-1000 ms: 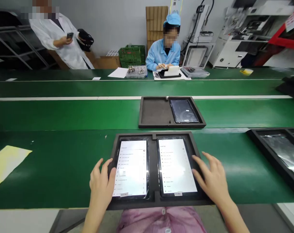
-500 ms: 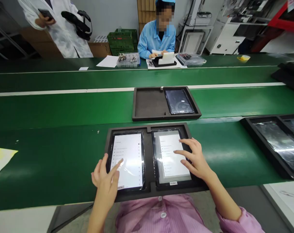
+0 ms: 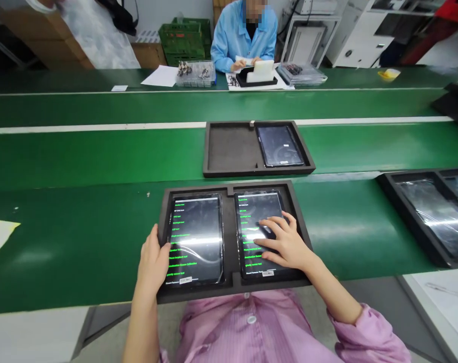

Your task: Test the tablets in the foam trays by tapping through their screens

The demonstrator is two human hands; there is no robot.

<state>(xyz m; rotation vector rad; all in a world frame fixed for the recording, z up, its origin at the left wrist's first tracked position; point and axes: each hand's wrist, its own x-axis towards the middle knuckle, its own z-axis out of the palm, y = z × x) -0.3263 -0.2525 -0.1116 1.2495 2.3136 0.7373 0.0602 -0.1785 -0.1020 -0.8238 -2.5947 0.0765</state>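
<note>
Two tablets lie side by side in a black foam tray (image 3: 230,237) at the near edge of the green bench. Both the left tablet (image 3: 198,217) and the right tablet (image 3: 247,201) show dark screens with lists of green text. My left hand (image 3: 152,264) grips the tray's left edge, its thumb over the rim beside the left tablet and its fingers along the outside. Over the right tablet, my right hand (image 3: 287,244) is open, fingers spread with the tips at the screen. Whether those tips press the glass I cannot tell.
Beyond stands a second black tray (image 3: 229,171) holding one tablet (image 3: 279,146) on its right side. Another tray (image 3: 413,222) with tablets sits at right. Yellowish paper (image 3: 0,237) lies at left. Across the bench, a person in blue (image 3: 229,38) works beside a clear parts box (image 3: 196,75).
Both screens have gone from white list pages to dark pages with green text. My left hand has left the left screen for the tray's edge. The view has tilted downward.
</note>
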